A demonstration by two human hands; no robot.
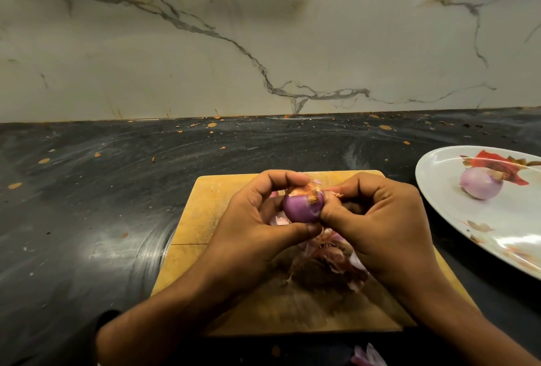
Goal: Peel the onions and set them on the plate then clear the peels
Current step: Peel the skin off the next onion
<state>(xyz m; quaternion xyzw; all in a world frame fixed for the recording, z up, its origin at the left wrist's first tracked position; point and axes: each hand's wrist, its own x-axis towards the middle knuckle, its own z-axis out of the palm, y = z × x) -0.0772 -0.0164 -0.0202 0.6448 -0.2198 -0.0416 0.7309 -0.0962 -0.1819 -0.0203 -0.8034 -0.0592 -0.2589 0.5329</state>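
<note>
Marble wall (205, 58) with grey veins rises behind a dark counter (87, 204) speckled with orange spots. On the counter lies a wooden cutting board (199, 213), and both hands work above it.

From the head camera, the left hand (251, 219) curls round a purple onion (301, 207), thumb below and fingers arched over the top, where some dry orange skin (304, 188) clings. The right hand (377, 216) meets it from the other side, its thumb and fingertips pinching at the skin on the onion's right edge. So the onion sits between the two hands, touching both. Under the hands and towards the wrists, a heap of loose peels (328, 260) rests on the board. To the right of the right hand, apart from it, a white plate (439, 190) with red flower print holds one peeled onion (480, 182). More peels (367, 357) show by the bottom edge, below the right forearm.
</note>
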